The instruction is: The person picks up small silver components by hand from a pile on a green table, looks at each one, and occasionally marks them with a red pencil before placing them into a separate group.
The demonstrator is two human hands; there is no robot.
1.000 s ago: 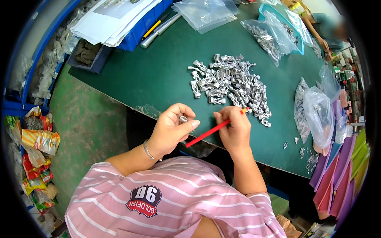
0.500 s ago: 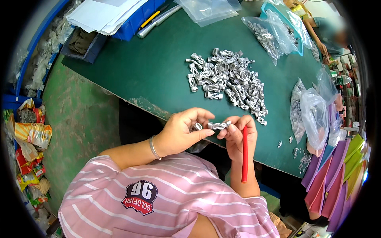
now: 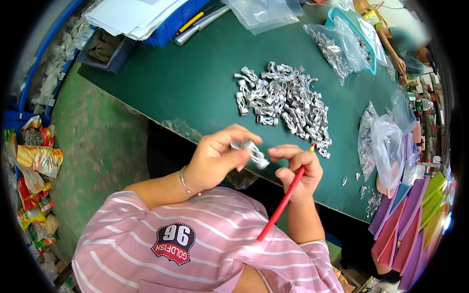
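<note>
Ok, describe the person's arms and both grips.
Short pink sleeves with white stripes leave both forearms bare. A slim silver-coloured bracelet circles the left wrist; the right wrist shows none. The left grip and right grip are ungloved.

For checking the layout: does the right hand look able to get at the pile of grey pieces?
Probably yes: the right hand is near the pile of grey pieces; its way looks free, though the red stick it holds may hamper grasping.

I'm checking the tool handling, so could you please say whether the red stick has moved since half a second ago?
Yes: against the heap of grey parts, the red stick in the right hand has swung, its lower end going left.
</note>
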